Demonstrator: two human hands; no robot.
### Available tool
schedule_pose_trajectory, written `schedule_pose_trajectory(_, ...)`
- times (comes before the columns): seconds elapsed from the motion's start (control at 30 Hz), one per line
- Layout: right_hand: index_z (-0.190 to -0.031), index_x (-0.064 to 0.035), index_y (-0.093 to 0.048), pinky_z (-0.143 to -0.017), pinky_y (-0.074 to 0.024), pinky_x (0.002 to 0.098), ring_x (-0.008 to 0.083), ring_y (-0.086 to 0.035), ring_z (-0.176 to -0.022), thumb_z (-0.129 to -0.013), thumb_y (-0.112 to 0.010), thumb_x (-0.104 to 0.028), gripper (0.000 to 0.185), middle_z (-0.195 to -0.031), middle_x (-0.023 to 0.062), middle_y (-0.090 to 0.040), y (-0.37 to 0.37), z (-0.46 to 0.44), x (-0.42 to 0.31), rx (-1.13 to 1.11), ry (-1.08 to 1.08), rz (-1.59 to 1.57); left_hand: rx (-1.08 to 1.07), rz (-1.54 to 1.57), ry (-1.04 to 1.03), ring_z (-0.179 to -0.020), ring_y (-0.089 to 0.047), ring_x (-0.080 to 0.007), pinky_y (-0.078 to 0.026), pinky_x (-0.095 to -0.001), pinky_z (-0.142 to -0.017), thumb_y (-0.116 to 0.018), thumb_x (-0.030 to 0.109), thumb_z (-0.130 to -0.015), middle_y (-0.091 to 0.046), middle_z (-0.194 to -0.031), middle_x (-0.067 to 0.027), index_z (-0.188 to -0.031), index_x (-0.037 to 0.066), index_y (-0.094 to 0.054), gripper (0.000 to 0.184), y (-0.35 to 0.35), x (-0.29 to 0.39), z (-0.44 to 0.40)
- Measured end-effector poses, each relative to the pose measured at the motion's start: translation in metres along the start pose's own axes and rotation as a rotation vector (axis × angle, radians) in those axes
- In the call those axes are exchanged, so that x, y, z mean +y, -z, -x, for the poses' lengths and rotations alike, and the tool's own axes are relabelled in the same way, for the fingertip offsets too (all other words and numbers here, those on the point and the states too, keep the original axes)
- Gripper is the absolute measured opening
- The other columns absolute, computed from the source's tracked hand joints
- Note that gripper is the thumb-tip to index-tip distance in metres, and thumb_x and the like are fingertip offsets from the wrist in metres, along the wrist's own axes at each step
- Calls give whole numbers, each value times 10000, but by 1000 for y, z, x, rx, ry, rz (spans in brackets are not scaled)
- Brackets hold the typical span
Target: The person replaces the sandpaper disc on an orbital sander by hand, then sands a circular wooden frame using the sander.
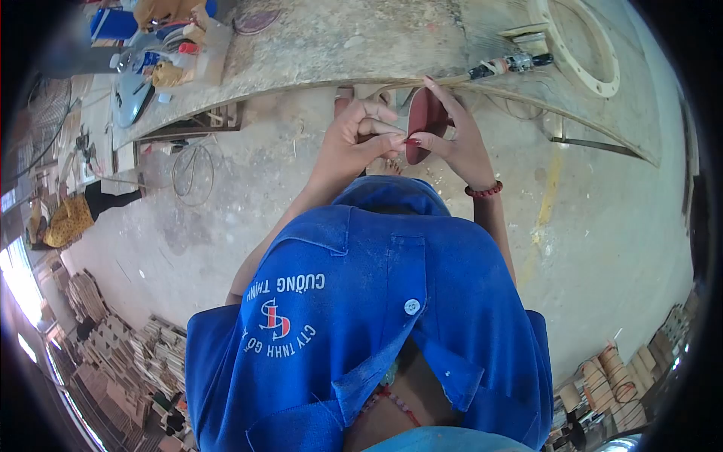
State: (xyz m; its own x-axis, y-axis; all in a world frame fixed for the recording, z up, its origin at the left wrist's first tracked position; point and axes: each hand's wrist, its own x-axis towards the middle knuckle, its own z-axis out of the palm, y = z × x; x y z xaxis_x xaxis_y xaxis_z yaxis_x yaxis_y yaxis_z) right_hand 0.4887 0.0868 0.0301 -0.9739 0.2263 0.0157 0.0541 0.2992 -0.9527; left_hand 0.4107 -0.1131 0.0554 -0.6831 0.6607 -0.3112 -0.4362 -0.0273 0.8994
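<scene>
My right hand (pixel 456 143) grips a reddish-brown round sanding disc (pixel 426 124), seen at a slant, between the thumb and the fingers. My left hand (pixel 361 135) meets it from the other side, its fingers curled and thumb and forefinger pinched at the disc's near edge. What lies right between those fingertips is too small to make out. Both hands are in front of my chest, just short of the workbench edge.
The worn workbench (pixel 339 45) spans the top, bearing a hand tool with a hose (pixel 512 66) and a pale ring with holes (pixel 611 75). Bottles and clutter (pixel 188 53) stand at its left. Another person (pixel 71 218) is at far left. Wood stacks (pixel 113 361) line the lower left.
</scene>
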Motion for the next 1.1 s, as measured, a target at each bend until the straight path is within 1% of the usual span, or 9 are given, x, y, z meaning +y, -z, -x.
schedule_pose_trajectory(0.07,-1475,-113,-465,-1039,-445,400,312,-530,-1212,-705,-866,-330,894,-1298,187,-509,-1,-1,0,-9,-7,-2,-7,21,-21,-855,-697,-152,-551,-264,-707,-695,19,-909,-710,-934,-114,-1149,23,-534,289,2,-3,0)
schedule_pose_trajectory(0.17,-1477,-108,-460,-1041,-444,403,312,-532,-1213,-710,-865,-336,896,-1303,185,-508,-1,-2,1,-22,12,13,8,3,4,-850,-695,-148,-548,-263,-701,-698,16,-906,-713,-922,-113,-1152,25,-534,295,2,0,0)
schedule_pose_trajectory(0.37,-1479,-93,-454,-1055,-432,405,315,-515,-1239,-709,-860,-340,905,-1325,191,-504,-1,-3,-1,-42,0,-17,-16,68,6,-842,-692,-141,-546,-261,-695,-704,17,-903,-715,-908,-105,-1149,30,-538,297,4,-1,1)
schedule_pose_trajectory(0.53,-1484,-95,-449,-1066,-419,408,319,-500,-1255,-701,-853,-355,919,-1334,193,-502,-1,-3,2,-45,10,6,-18,42,14,-837,-692,-141,-541,-258,-686,-708,22,-902,-716,-907,-105,-1145,34,-539,296,4,0,0)
schedule_pose_trajectory(0.63,-1486,-106,-450,-1054,-426,408,316,-507,-1238,-697,-855,-358,922,-1341,194,-500,-1,-3,2,-38,15,15,-17,27,21,-829,-692,-140,-539,-257,-684,-710,24,-901,-714,-902,-105,-1142,36,-536,297,4,1,0)
schedule_pose_trajectory(0.73,-1487,-120,-452,-1043,-430,407,313,-513,-1219,-696,-858,-370,922,-1332,194,-508,-1,-3,-1,-45,-2,23,-24,17,21,-822,-693,-139,-536,-257,-681,-711,25,-901,-712,-895,-105,-1138,36,-531,298,5,1,-1)
schedule_pose_trajectory(0.83,-1485,-127,-457,-1040,-429,404,309,-516,-1208,-694,-862,-371,921,-1301,186,-525,0,-3,0,-39,26,64,-35,10,4,-820,-694,-140,-533,-258,-678,-708,21,-900,-711,-890,-104,-1131,32,-524,296,6,-1,-1)
schedule_pose_trajectory(0.93,-1482,-123,-459,-1038,-426,397,305,-519,-1199,-694,-866,-370,921,-1266,176,-540,-1,-4,0,-35,13,31,-43,-4,-3,-821,-695,-143,-534,-259,-682,-701,12,-899,-709,-888,-103,-1123,28,-520,289,7,1,-3)
schedule_pose_trajectory(1.1,-1481,-121,-460,-1030,-428,394,302,-524,-1186,-692,-872,-370,925,-1252,168,-543,0,-7,0,-56,39,68,-42,-20,-25,-826,-696,-144,-543,-260,-704,-684,3,-897,-707,-899,-101,-1115,29,-518,275,8,-2,-5)
